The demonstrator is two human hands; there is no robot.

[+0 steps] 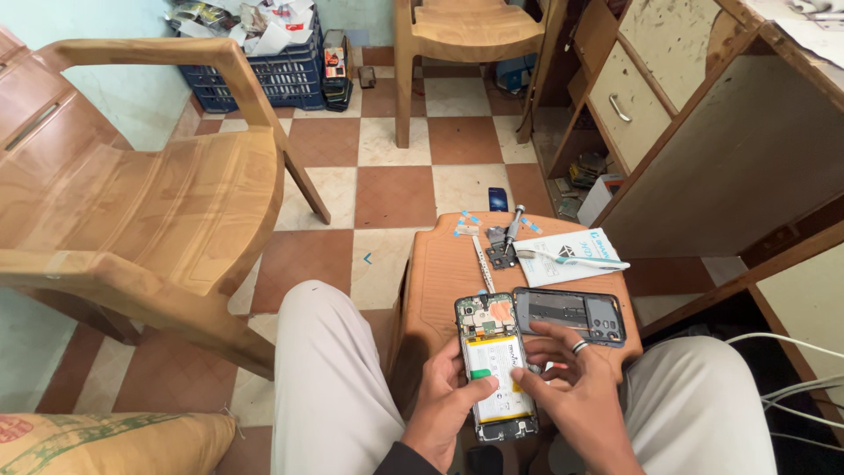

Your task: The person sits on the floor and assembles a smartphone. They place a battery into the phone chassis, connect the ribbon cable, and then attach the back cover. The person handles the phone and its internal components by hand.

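An opened smartphone [494,352] with its white battery and circuit board exposed lies at the near edge of a brown plastic stool [440,273]. My left hand [444,405] grips the phone's left side from below. My right hand [576,387], with a ring on one finger, rests its fingertips on the battery's right edge. The phone's dark back cover [570,315] lies just right of the phone, above my right hand.
On the stool lie a screwdriver [513,222], a small dark metal part [499,251], a thin flex strip [482,264], blue tabs and a white packet [567,255] with tweezers on it. A plastic chair [132,202] stands left, a wooden desk [730,132] right, cables [791,378] near my right knee.
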